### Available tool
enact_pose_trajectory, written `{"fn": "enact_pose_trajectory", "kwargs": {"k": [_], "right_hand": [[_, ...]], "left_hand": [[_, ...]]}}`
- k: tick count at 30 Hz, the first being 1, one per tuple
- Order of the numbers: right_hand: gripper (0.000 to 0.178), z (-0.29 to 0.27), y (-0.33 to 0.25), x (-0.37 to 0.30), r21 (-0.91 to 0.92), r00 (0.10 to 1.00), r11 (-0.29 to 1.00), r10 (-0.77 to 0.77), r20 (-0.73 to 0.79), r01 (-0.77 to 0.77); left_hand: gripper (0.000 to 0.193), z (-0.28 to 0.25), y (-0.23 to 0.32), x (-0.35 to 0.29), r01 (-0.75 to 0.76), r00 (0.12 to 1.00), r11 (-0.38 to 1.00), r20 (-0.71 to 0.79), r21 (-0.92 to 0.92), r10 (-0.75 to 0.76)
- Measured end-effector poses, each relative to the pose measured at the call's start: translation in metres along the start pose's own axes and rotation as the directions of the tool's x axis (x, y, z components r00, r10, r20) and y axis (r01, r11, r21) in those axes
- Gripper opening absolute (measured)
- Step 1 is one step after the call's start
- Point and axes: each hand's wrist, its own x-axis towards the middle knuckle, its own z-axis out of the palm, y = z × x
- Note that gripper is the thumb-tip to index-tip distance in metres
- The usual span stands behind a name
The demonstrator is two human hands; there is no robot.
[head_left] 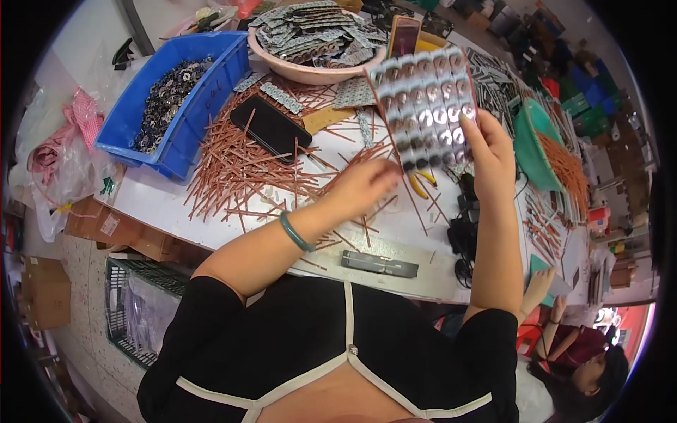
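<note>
Silver and bumpy, the sheet [427, 104] sits pinched by its side in the right hand [488, 149], looks light, stiff and best held by its edges, while the lower left hand [368, 185] blurs, grip unclear.

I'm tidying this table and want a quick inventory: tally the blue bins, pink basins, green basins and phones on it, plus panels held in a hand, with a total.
Blue bin: 1
Pink basin: 1
Green basin: 1
Phones: 2 (a black phone and an upright phone)
Panel of round pieces, in the right hand: 1
Total: 6
</note>
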Motion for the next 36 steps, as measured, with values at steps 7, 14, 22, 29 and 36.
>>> {"fn": "enact_pose_trajectory", "kwargs": {"k": [7,14,22,29,36], "right_hand": [[0.023,-0.036,0.004,-0.076,-0.006,0.986,0.989,0.149,0.078,-0.149],[0.036,-0.047,0.023,-0.102,0.06,0.959,0.977,0.186,0.214,-0.203],[0.039,-0.032,0.084,-0.162,0.102,0.869,0.883,0.421,0.261,-0.459],[0.019,-0.026,0.072,-0.166,-0.087,0.875,0.916,0.4,0.273,-0.391],[0.017,-0.032,0.085,-0.174,-0.348,0.963,0.937,0.065,0.26,0.03]], "left_hand": [[0.051,-0.029,0.069,-0.014,0.072,0.996,0.97,0.07,-0.232,-0.057],[0.035,-0.007,0.065,-0.038,0.034,0.959,0.999,0.28,0.034,-0.043],[0.021,-0.008,0.043,-0.092,0.096,0.988,0.98,0.105,0.176,-0.115],[0.02,-0.006,0.037,-0.113,0.089,0.989,0.929,0.08,0.359,-0.126],[0.022,-0.001,0.03,-0.109,-0.135,0.991,0.95,0.062,0.281,0.123]]}}
